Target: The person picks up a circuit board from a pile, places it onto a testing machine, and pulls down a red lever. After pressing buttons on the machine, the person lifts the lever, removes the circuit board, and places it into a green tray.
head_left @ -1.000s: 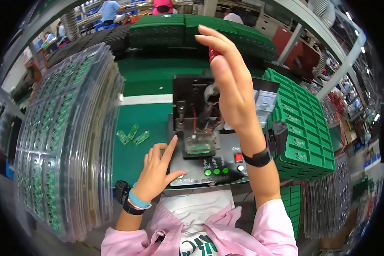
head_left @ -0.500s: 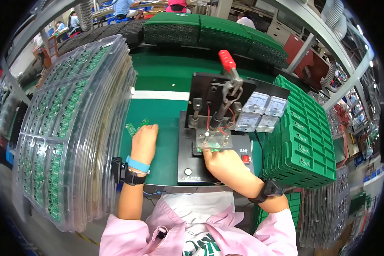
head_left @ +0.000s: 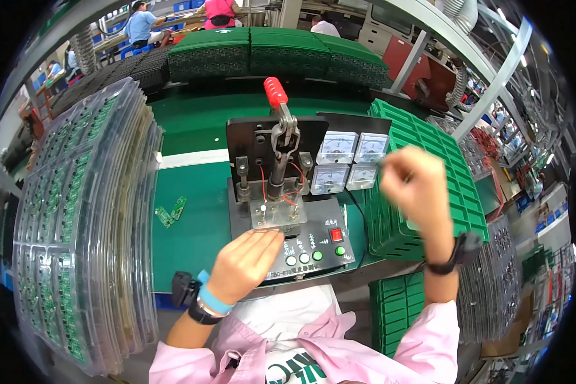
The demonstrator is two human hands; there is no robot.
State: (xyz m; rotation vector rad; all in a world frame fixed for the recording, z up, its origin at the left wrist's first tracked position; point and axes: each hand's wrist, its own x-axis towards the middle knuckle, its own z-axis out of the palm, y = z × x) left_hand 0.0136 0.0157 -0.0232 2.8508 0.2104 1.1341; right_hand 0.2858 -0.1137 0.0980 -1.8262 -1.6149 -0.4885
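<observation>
We see a left hand (head_left: 246, 267) with its fingers held together at the front edge of a clear plate (head_left: 276, 214) on a black bench fixture (head_left: 242, 224); we cannot tell whether it grips anything, since the fingertips hide what lies beneath. The right hand (head_left: 421, 185) is raised with its fingers curled, blurred, so we cannot tell whether it holds something.

Just beyond the left hand, the fixture's metal lever (head_left: 287, 128) stands up, topped by a red handle (head_left: 276, 93). To that hand's right are round buttons (head_left: 317, 256) and a red switch (head_left: 336, 235). Left of its fingers, two small green circuit boards (head_left: 179, 207) lie loose on the green work surface (head_left: 198, 246).

Just left of the right hand we find four dial meters (head_left: 337, 148); behind and below it, stacked green trays (head_left: 385, 224).

Farther left of both hands rises a stack of clear trays (head_left: 125, 256) bearing boards. Well beyond, green bins (head_left: 288, 54) form a row.
</observation>
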